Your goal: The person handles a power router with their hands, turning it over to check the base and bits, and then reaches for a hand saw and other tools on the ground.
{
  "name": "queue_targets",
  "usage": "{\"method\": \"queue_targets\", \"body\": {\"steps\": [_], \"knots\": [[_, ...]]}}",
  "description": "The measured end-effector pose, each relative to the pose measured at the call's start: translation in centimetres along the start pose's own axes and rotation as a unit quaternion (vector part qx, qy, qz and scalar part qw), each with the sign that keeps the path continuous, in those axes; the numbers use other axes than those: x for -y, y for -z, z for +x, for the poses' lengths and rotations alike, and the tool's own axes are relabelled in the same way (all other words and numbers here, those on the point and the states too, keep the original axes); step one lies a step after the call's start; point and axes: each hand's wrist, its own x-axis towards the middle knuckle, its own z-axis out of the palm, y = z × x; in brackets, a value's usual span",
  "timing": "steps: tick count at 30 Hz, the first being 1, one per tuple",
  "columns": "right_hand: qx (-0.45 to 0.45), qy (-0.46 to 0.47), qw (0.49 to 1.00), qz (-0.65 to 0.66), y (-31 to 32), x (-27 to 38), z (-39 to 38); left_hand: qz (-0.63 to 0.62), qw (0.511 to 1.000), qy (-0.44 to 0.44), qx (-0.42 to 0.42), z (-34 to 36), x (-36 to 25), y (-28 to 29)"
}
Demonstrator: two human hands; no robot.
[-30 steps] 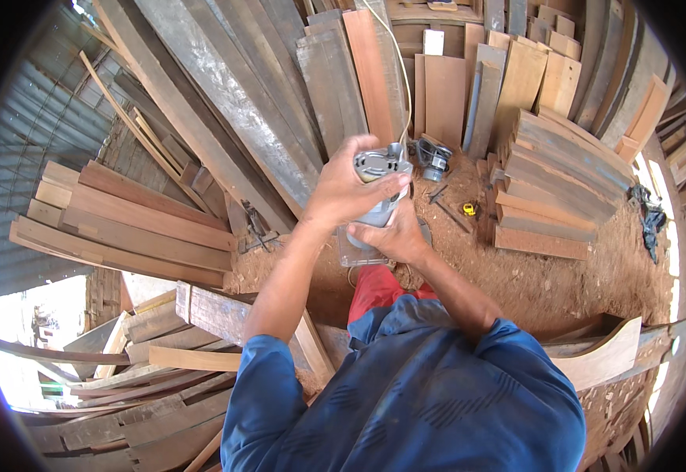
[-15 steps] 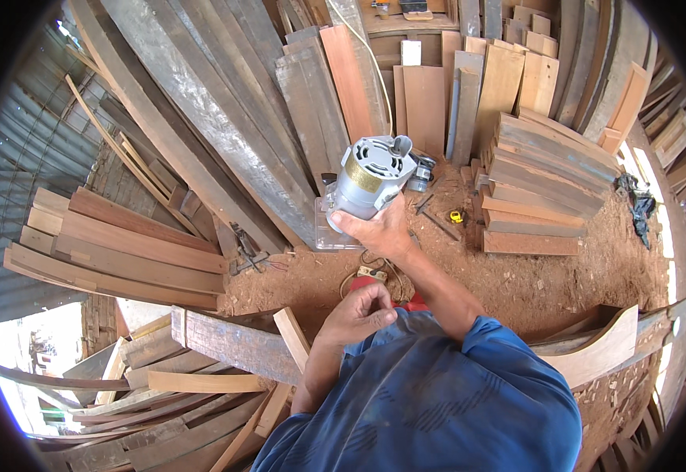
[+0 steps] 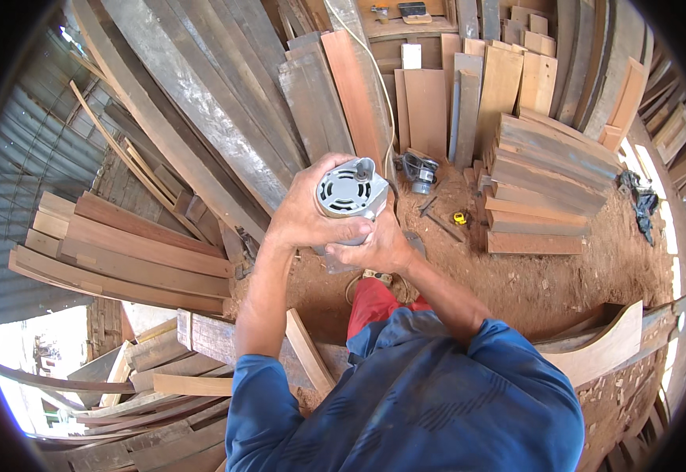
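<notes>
A grey trim router [image 3: 348, 191], its round vented top facing up, is held in front of my body by both hands. My left hand [image 3: 299, 206] wraps around its left side, with the thumb across the front. My right hand [image 3: 384, 245] grips the right side lower down, thumb pointing left beneath the other thumb. Most of the router's body is hidden by my fingers. Part of its clear base shows under my hands. A cable runs down from the wall boards behind it.
On the sawdust-covered floor ahead lie another power tool [image 3: 420, 175], a dark T-shaped tool [image 3: 441, 219] and a yellow tape measure [image 3: 459, 219]. Stacked planks [image 3: 543, 185] stand at right, more boards [image 3: 146, 244] at left. A socket block [image 3: 377, 275] sits near my legs.
My left hand has risen from near my waist and taken hold of the router. The router has come slightly lower and closer, its top turned more toward me.
</notes>
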Motion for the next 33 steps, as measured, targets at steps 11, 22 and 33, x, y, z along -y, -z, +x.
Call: {"method": "queue_targets", "body": {"steps": [11,22,33], "knots": [[-0.037,0.067,0.996,0.036,0.0,1.2,0.6,-0.029,0.996,-0.040,0.080,1.7,-1.8,0.8],[-0.047,0.051,0.996,0.049,0.5,1.0,0.3,0.007,0.987,-0.067,0.145,3.4,-3.0,0.9],[-0.052,0.030,0.992,0.107,0.6,1.0,0.1,0.002,0.986,-0.055,0.157,4.1,-2.7,0.4]]}}
